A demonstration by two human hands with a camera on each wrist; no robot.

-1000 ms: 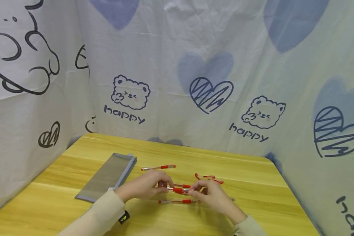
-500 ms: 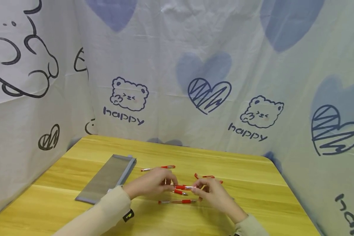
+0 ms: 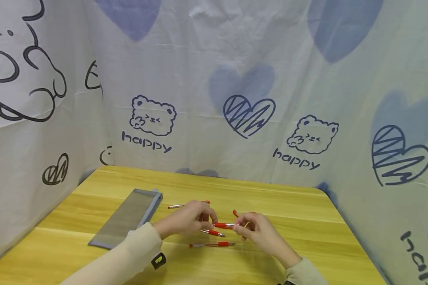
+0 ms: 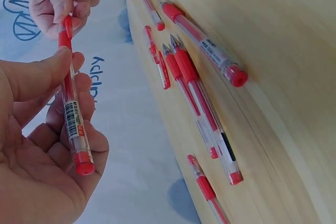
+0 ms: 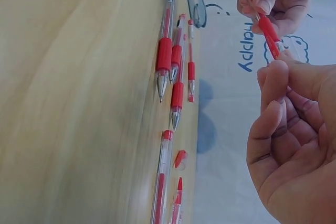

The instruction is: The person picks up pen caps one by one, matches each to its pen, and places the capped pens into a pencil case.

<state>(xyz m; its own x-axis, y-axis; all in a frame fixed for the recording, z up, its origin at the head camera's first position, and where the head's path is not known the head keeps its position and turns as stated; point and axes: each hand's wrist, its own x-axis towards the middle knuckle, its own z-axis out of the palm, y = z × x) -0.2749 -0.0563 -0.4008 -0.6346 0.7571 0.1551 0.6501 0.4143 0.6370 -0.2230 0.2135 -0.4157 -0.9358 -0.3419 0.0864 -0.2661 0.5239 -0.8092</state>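
A clear-barrelled red gel pen (image 4: 73,108) is held level between both hands, raised off the table. My left hand (image 3: 190,217) grips its barrel between thumb and fingers, the red end plug pointing back to the palm. At the opposite end, my right hand (image 3: 258,231) pinches the red pen cap (image 4: 68,27) with thumb and forefinger; its clip shows along the red grip. Below the hands lie uncapped red pens, one nearest the person (image 3: 212,244) and another pen (image 3: 214,232) partly behind the left fingers.
A grey mesh zip pouch (image 3: 125,217) lies flat on the left of the wood-patterned table (image 3: 281,202). One more pen (image 3: 174,206) rests behind the left hand. Loose red caps (image 4: 163,72) lie behind the right hand. A printed white cloth (image 3: 199,150) hangs around the table.
The left hand has shifted right along the pen, closer to the right hand. The right hand has moved slightly right and still pinches the cap end. The head view has turned a little.
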